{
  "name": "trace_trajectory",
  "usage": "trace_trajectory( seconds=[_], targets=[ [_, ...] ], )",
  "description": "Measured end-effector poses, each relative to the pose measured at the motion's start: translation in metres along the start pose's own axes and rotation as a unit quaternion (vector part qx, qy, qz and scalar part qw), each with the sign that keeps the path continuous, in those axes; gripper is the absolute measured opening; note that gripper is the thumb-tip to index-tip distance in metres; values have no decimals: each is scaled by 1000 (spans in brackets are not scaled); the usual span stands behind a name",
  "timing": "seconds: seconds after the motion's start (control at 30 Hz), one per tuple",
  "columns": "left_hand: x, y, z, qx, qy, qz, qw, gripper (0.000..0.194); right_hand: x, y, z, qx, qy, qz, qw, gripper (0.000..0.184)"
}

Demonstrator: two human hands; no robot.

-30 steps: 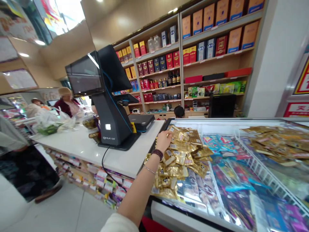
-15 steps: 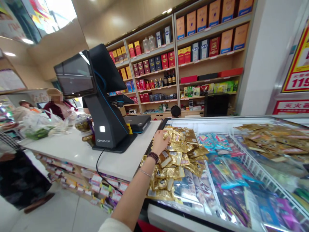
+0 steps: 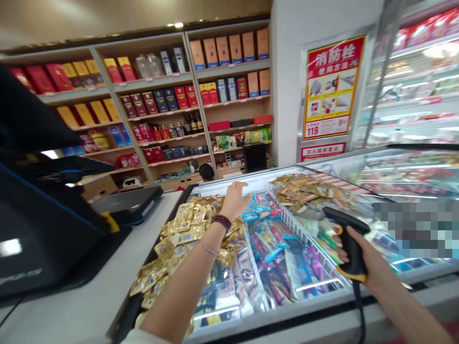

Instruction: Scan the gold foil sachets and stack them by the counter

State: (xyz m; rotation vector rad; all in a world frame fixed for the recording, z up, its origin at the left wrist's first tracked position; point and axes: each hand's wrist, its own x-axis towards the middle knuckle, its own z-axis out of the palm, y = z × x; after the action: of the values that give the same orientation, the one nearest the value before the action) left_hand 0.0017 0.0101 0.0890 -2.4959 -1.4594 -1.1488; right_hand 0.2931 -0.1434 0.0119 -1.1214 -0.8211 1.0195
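My left hand point(image 3: 234, 199), with a beaded bracelet on the wrist, reaches over the glass-topped freezer point(image 3: 287, 313). Its fingers are apart and I see nothing in them. Below and to its left, a heap of shiny gold packets point(image 3: 182, 224) lies spread along the freezer's left side. A second pile of gold packets point(image 3: 308, 191) lies further right on the glass. My right hand point(image 3: 371, 263) is wrapped around the grip of a black and yellow barcode scanner point(image 3: 355, 251), whose cable hangs down. The scanner's head is tilted up and to the left, above the freezer.
Colourful ice cream packs point(image 3: 270, 239) show through the glass beside a white wire divider point(image 3: 304, 241). At left stands a black checkout terminal point(image 3: 46, 224) on a white counter point(image 3: 96, 282). Behind are shelves of boxed bottles point(image 3: 165, 100) and the top of a person's head point(image 3: 206, 172).
The view has swung to the right. My left hand has lifted off the left gold packets and moved rightward. My right hand with the barcode scanner has come into view.
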Motion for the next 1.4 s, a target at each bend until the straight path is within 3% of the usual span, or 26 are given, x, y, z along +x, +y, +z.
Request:
trace_trajectory(
  seconds=[0.17, 0.3, 0.43, 0.57, 0.77, 0.87, 1.0, 1.13, 1.2, 1.3, 1.4],
  targets=[
    [36, 51, 93, -37, -91, 5, 995, 41, 13, 7, -20, 197, 20, 78, 977, 34],
    [56, 70, 157, -30, -124, -22, 992, 53, 15, 10, -20, 258, 35, 108, 959, 36],
    [71, 71, 200, -10, -125, -34, 992, 69, 10, 8, -16, 247, 44, 113, 961, 45],
    [73, 64, 225, -5, -145, -41, 989, 72, 4, 9, -14, 234, 46, 102, 966, 49],
    [67, 64, 231, -4, -129, 49, 990, 35, 0, 11, -14, 223, 64, 98, 968, 52],
    [65, 70, 227, -6, -122, 75, 990, 28, 0, 11, -14, 221, 62, 93, 969, 51],
    [55, 75, 214, -45, -112, 37, 992, 31, 0, 9, -13, 220, 59, 96, 969, 50],
    [33, 73, 195, -174, -32, -16, 984, 25, 0, 10, -12, 211, 58, 98, 971, 49],
    [19, 71, 188, -287, 8, -81, 955, 23, 1, 11, -12, 206, 50, 92, 973, 48],
    [-3, 66, 176, -474, 32, -180, 861, 27, 3, 11, -12, 194, 38, 89, 976, 45],
    [-24, 59, 159, -577, 43, -230, 783, 34, 3, 9, -9, 167, 47, 94, 980, 42]
  ],
)
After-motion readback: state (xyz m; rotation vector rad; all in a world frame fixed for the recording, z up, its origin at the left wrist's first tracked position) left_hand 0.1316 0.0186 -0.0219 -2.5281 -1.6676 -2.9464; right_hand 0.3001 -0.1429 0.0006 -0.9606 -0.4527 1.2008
